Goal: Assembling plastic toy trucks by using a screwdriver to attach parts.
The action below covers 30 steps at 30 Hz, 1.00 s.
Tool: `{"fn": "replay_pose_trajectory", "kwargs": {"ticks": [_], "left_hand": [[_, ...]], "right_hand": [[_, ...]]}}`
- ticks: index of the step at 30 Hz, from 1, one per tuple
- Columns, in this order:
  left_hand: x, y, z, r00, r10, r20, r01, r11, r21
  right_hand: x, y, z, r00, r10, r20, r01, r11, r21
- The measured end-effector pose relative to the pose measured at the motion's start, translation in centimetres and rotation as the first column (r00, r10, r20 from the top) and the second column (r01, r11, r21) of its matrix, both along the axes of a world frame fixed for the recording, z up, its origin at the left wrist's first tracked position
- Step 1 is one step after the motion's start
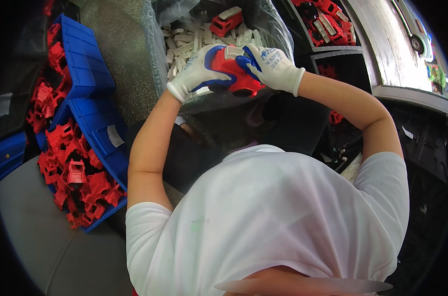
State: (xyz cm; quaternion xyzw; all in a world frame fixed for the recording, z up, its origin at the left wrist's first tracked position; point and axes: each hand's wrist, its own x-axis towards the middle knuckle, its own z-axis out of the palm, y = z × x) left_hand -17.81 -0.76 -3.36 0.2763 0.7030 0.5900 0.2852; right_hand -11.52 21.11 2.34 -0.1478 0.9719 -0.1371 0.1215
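A red toy car body (244,83) with a black round part at its lower edge is between my gloved hands, over a bag-lined bin. My left hand (200,72) wraps round its left side, blue-coated fingers closed on it. On its top sits a pale translucent plastic piece (233,52). My right hand (275,68) is closed at the body's upper right, fingers bent against it beside the pale piece; its fingertips are partly hidden. Underneath, many pale plastic pieces (183,48) lie in the bin, with another red car body (227,21) on top of them.
Two blue crates (91,58) on the left hold many red car bodies (77,171). At the upper right, a black crate (338,49) holds red bodies with pale pieces on them. The clear plastic liner (157,74) hangs over the bin's rim. Grey speckled floor (124,39) shows between.
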Motion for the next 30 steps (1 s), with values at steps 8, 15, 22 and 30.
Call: {"fn": "replay_pose_trajectory", "kwargs": {"ticks": [8, 15, 22, 30], "left_hand": [[0.3, 0.2, 1.3, 0.689, 0.08, -0.72, -0.065, 0.997, 0.049], [0.7, 0.6, 1.7, 0.735, 0.098, -0.671, -0.082, 0.995, 0.054], [1.2, 0.8, 1.5, 0.76, 0.077, -0.645, -0.089, 0.996, 0.014], [-1.8, 1.6, -2.0, 0.874, 0.458, -0.162, -0.409, 0.874, 0.263]], "right_hand": [[1.1, 0.7, 1.9, 0.942, 0.261, -0.21, -0.211, 0.95, 0.231], [0.2, 0.6, 4.0, 0.928, 0.355, -0.112, -0.286, 0.872, 0.397], [-0.5, 0.5, 4.9, 0.923, 0.383, -0.047, -0.315, 0.817, 0.483], [-6.8, 3.0, -0.1, 0.986, -0.113, 0.125, 0.115, 0.993, -0.003]]}}
